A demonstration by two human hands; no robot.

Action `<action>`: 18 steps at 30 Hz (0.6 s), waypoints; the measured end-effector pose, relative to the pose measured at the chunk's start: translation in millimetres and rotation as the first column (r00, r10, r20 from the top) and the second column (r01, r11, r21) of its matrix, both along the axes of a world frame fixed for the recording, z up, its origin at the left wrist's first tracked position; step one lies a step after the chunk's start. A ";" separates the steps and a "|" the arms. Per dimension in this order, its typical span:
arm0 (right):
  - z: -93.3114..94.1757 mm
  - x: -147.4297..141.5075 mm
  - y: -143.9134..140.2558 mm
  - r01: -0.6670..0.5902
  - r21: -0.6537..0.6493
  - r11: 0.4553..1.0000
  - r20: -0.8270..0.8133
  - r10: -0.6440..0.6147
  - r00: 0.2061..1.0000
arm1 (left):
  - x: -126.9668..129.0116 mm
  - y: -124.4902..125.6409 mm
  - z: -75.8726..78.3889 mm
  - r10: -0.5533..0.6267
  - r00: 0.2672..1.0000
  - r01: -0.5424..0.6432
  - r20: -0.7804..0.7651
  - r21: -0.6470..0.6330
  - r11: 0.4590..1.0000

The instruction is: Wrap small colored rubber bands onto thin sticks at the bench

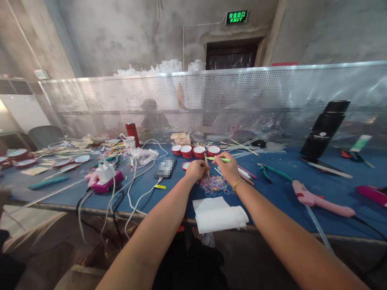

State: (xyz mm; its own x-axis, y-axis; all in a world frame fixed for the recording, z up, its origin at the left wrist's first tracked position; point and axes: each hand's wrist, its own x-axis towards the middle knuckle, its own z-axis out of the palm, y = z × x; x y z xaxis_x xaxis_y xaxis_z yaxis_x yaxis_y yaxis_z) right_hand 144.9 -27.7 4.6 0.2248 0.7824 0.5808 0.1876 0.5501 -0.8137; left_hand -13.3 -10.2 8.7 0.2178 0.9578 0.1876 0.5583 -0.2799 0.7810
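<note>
My left hand (196, 169) pinches a thin wooden stick (207, 162) that stands nearly upright between both hands. In my right hand (227, 166), fingers closed, lies a light green stick (220, 160) pointing left. A gold bracelet circles that wrist. Both hands hover just above a heap of coloured rubber bands (213, 184) on the blue table (272, 197). Behind the hands stand several small red cups (195, 151) with white insides.
Folded white paper (218, 217) lies at the table's near edge. A pink glue gun (317, 200) and green pliers (269, 171) lie to the right, a pink power strip (104, 180) with white cables to the left. A perforated metal screen (272, 100) backs the table.
</note>
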 end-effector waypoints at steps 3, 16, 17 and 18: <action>0.0 0.0 0.3 0.006 0.005 1.000 0.005 -0.006 1.000 | 0.6 0.1 0.4 0.009 0.999 -0.008 -0.031 0.032 0.999; 4.4 0.4 -2.7 0.002 0.029 1.000 0.040 -0.003 0.999 | 0.1 2.7 2.7 -0.013 0.998 0.017 -0.067 0.062 0.998; 4.3 -0.3 -3.0 -0.005 0.026 1.000 0.049 0.004 0.999 | 0.3 2.3 3.2 -0.012 0.997 0.016 -0.073 0.060 0.998; 4.2 -0.8 -3.1 -0.003 0.023 1.000 0.053 0.002 0.999 | 0.7 1.9 3.7 -0.010 0.997 0.015 -0.076 0.059 0.998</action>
State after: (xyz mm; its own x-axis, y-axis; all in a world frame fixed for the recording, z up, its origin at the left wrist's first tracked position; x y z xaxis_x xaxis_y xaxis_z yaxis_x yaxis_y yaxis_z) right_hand 144.1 -30.8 8.8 0.1912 0.7695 0.6093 0.2283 0.5689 -0.7901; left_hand -12.6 -8.3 12.4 0.2455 0.9425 0.2270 0.6116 -0.3322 0.7180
